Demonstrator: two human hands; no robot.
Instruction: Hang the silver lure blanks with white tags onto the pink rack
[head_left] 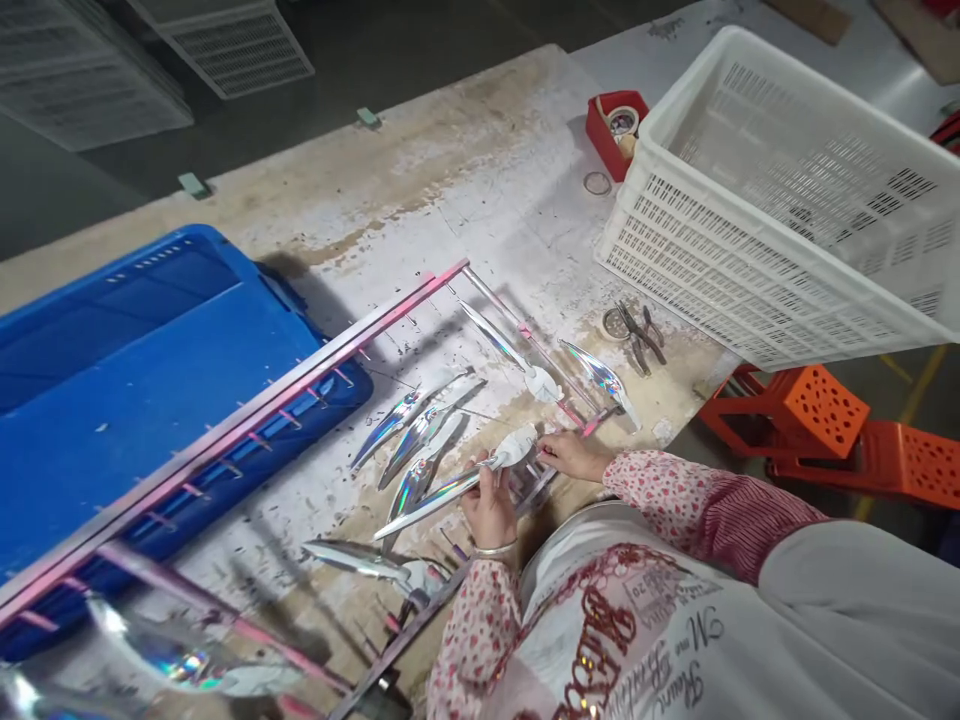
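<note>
My left hand (491,510) pinches a long shiny silver blade-shaped piece (442,491) that has a white, wider end. My right hand (574,455) is closed close to that white end, above the near rail of a pink-stained metal rack (337,352); what its fingertips hold is too small to tell. Several loose iridescent blade-shaped pieces (424,425) lie beyond my left hand. Another silver piece (502,342) leans at the rack's right end, and one more piece (600,375) lies just outside it. A further silver piece (367,562) sits near the rack's lower rail.
A blue plastic bin (210,255) stands under the rack's far left. At right is a white slatted crate (697,215), with a red box of tape rolls (598,130) beside it. Pliers (643,345) lie on the worktable (487,210). Orange stools (817,410) stand beyond the edge.
</note>
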